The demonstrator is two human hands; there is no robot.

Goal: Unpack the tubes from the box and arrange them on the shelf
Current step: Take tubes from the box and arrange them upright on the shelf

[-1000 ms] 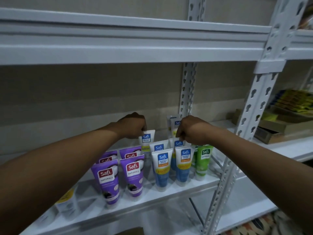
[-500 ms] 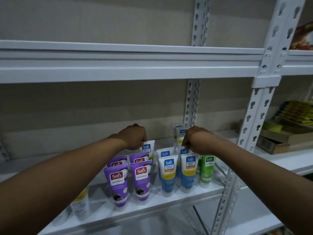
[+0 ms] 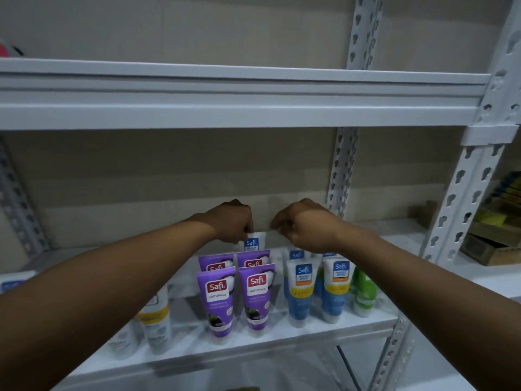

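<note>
White shelf (image 3: pixel 282 341) carries tubes (image 3: pixel 217 300) upright in rows near its front edge. Left hand (image 3: pixel 234 221) pinches the top of a rear white tube (image 3: pixel 253 244). Right hand (image 3: pixel 304 227) is curled just beside; cannot tell if it grips anything.

A white metal rack (image 3: pixel 462 204) with slotted uprights stands against a plain beige wall (image 3: pixel 169 179). Its upper shelf (image 3: pixel 225 108) crosses the whole view above a white lower shelf (image 3: pixel 282 341). In the bay to the right lie brown cardboard boxes (image 3: pixel 490 251) under yellow packs (image 3: pixel 490 218), and the light is dim and even.
</note>
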